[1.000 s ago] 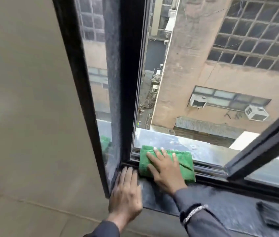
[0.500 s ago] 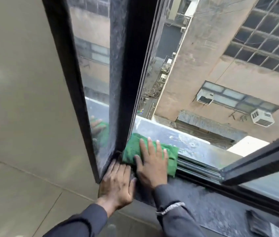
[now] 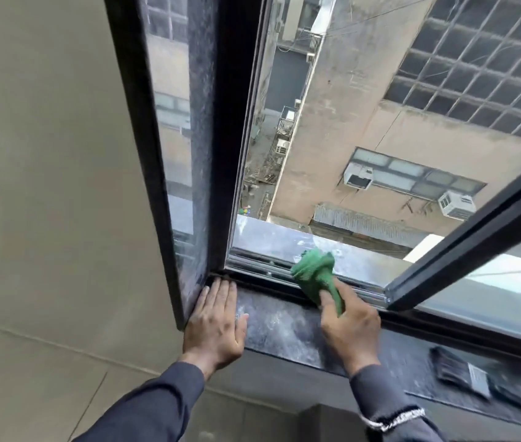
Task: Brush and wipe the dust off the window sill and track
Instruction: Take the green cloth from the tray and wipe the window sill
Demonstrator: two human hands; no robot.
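My right hand (image 3: 350, 327) grips a bunched green cloth (image 3: 315, 274) and holds it over the metal window track (image 3: 262, 266), near its middle. Pale dust smears the dark stone sill (image 3: 281, 327) between my hands. My left hand (image 3: 216, 323) lies flat on the sill's left end, fingers together, against the corner of the dark window frame (image 3: 221, 154). A dark flat brush (image 3: 463, 374) with a metal band lies on the sill at the right, untouched.
The window stands open over a deep drop to an alley and a tan building. A sliding sash (image 3: 476, 237) crosses the track on the right. A grey outer ledge (image 3: 272, 237) lies beyond the track. A beige wall (image 3: 45, 186) fills the left.
The cloth was spread flat under my right palm at the track's left corner; now it is bunched in my fingers and has moved right along the track. My left hand stays on the sill.
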